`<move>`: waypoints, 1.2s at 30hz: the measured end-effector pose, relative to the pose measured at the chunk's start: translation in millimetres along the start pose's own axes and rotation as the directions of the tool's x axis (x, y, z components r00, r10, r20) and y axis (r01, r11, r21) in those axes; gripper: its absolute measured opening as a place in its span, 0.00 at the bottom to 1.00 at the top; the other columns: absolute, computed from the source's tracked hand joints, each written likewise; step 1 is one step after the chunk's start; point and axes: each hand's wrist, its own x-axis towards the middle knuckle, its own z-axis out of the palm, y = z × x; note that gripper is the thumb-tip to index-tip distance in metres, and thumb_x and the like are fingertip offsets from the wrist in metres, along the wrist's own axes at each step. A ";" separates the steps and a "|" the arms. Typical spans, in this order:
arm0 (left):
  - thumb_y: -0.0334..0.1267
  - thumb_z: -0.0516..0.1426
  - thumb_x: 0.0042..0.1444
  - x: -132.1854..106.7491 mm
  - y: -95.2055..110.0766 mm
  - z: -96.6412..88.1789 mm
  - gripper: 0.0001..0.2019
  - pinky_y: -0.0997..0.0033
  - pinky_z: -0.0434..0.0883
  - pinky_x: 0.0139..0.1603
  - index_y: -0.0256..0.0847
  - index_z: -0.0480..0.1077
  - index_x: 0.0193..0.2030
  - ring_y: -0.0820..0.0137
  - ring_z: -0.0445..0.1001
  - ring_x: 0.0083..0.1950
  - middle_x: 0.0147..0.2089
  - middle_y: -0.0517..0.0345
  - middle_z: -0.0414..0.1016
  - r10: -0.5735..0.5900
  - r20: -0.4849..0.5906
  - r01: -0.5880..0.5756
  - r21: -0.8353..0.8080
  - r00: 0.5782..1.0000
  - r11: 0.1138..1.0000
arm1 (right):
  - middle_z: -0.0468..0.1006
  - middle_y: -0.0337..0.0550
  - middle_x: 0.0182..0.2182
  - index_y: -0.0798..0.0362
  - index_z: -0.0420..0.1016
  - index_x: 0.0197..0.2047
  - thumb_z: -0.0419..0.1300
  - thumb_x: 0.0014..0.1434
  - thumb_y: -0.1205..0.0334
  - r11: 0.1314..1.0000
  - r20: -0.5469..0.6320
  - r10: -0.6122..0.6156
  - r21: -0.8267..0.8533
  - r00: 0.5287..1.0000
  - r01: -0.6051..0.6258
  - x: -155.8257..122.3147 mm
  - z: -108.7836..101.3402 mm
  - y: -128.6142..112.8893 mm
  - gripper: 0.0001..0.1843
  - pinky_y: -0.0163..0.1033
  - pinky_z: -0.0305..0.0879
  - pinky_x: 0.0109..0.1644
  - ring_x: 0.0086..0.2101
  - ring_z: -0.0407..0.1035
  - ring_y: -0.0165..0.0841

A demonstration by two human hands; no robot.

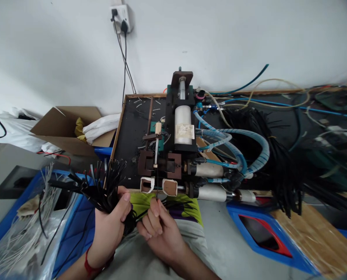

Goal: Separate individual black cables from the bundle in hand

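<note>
My left hand (110, 225) is closed around a thick bundle of black flat wires (96, 186) whose cut ends fan out up and to the left. My right hand (157, 225) sits just right of it, fingers pinched on a single black wire (145, 212) drawn from the bundle. Both hands rest over my lap, just in front of a small pneumatic machine (180, 147) on a black bench top (132, 128). The machine's two brown jaws and white guide openings (158, 186) face my hands.
A large heap of black wires (278, 163) and blue air hoses (243, 147) lie right of the machine. A blue bin (74, 217) with white wires in plastic stands at left. An open cardboard box (65, 128) is behind it. A blue and red tray (263, 233) is at right.
</note>
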 end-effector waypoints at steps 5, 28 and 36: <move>0.41 0.70 0.56 -0.2 -2.4 -2.4 0.10 0.80 0.56 0.20 0.40 0.76 0.35 0.80 0.55 0.19 0.20 0.70 0.59 0.001 0.014 -0.001 -0.015 1.000 1.000 | 0.49 0.24 0.12 0.48 0.61 0.29 0.64 0.67 0.43 0.992 -0.034 0.014 -0.124 0.999 -0.018 0.4 -1.2 1.0 0.24 0.36 0.43 0.25 0.17 0.35 0.28; 0.41 0.65 0.62 -11.0 0.4 -4.9 0.16 0.73 0.59 0.24 0.42 0.65 0.28 0.75 0.57 0.22 0.21 0.67 0.60 0.025 0.090 -0.014 -0.118 0.996 0.993 | 0.55 0.24 0.11 0.49 0.67 0.31 0.62 0.67 0.41 0.941 -0.104 -0.121 -0.329 0.987 0.081 0.4 -1.7 2.4 0.23 0.35 0.46 0.25 0.16 0.41 0.27; 0.44 0.65 0.61 -22.3 -6.1 -6.8 0.15 0.72 0.59 0.24 0.41 0.68 0.28 0.75 0.58 0.22 0.23 0.64 0.64 0.018 0.105 -0.012 -0.063 0.994 0.998 | 0.75 0.41 0.22 0.53 0.76 0.28 0.55 0.70 0.38 0.359 -0.024 -0.204 -0.932 0.979 0.052 -47.6 -18.7 -18.7 0.29 0.38 0.61 0.34 0.26 0.68 0.34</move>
